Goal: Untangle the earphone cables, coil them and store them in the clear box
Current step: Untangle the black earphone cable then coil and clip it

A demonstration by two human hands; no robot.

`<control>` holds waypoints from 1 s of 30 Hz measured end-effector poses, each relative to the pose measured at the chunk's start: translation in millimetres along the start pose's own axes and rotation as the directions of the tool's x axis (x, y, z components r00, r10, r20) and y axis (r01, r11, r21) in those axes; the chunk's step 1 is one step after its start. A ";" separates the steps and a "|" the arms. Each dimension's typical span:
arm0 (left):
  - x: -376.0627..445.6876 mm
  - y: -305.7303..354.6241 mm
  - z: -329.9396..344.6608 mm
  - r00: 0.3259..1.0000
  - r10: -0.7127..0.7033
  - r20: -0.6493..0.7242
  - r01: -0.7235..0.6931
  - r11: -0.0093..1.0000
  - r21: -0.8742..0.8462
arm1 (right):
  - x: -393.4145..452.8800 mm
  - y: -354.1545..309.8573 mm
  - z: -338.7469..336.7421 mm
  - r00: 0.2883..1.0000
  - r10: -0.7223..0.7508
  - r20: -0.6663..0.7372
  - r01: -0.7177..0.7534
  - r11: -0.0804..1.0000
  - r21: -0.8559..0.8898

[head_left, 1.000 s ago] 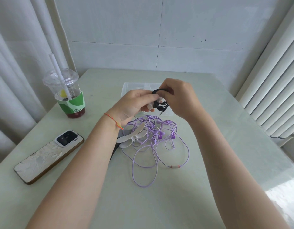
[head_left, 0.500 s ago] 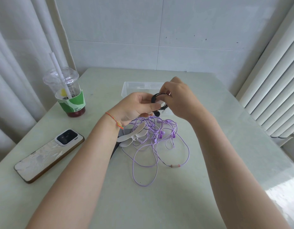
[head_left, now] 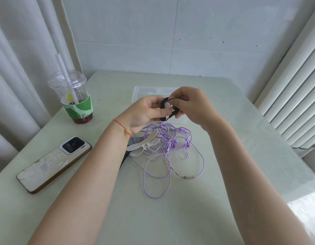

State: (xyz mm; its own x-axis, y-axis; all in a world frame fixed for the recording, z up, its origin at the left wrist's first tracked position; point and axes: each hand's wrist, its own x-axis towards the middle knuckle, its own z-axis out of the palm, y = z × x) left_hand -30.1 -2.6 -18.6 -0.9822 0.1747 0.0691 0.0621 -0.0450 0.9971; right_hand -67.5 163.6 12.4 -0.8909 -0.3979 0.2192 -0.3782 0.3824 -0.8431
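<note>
Above the table's middle, my left hand (head_left: 146,112) and my right hand (head_left: 192,105) both pinch a small coil of black earphone cable (head_left: 164,103), with a pale clip partly showing inside the coil. Under the hands lies a loose tangle of purple earphone cable (head_left: 163,152) with several purple earbuds. White cable clips (head_left: 144,145) rest on the tangle's left side. The clear box (head_left: 144,91) stands just behind my hands, mostly hidden by them.
A plastic drink cup (head_left: 73,98) with a straw and green sleeve stands at the left rear. A phone (head_left: 54,162) lies face down at the left. Curtains hang on the left and a radiator stands on the right.
My right hand has shifted slightly along the black coil and the coil has turned a little between my fingers. The purple tangle has not moved.
</note>
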 end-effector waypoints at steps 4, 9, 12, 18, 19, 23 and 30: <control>-1.9 2.7 -1.7 1.000 0.015 0.009 -0.014 0.996 -0.084 | -0.2 2.5 -2.7 0.997 0.064 0.048 -0.071 0.983 0.167; -3.7 4.0 -4.9 0.997 0.015 0.076 -0.014 1.000 -0.019 | -1.2 7.6 -13.1 0.966 0.174 0.194 -0.218 0.946 0.238; -4.4 5.5 -6.4 0.993 0.018 0.113 -0.021 1.000 0.023 | -1.5 10.9 -20.8 0.941 0.174 0.291 -0.262 0.918 0.297; -3.9 4.9 -8.5 0.994 0.046 0.095 -0.047 0.999 0.009 | -3.0 14.1 -25.1 0.921 0.107 0.374 -0.284 0.842 0.458; -3.6 4.6 -8.4 0.995 0.048 0.082 -0.049 0.999 0.007 | -2.3 14.9 -23.8 0.926 0.107 0.362 -0.285 0.827 0.485; -2.5 4.1 -7.9 0.999 0.031 0.030 -0.031 0.999 -0.024 | 2.6 16.9 -11.3 0.972 0.155 0.175 -0.226 0.817 0.531; 1.1 0.0 -11.4 0.998 0.061 -0.024 -0.065 0.963 -0.261 | 4.3 8.7 4.6 0.975 0.065 -0.212 -0.007 0.965 0.261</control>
State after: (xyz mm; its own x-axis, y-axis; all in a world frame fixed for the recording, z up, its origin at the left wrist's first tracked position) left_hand -33.3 -13.7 -18.9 -0.9806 0.1484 0.1284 0.0770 -0.3110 0.9473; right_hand -73.4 161.4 3.8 -0.9466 -0.1866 0.2631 -0.2927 0.1541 -0.9437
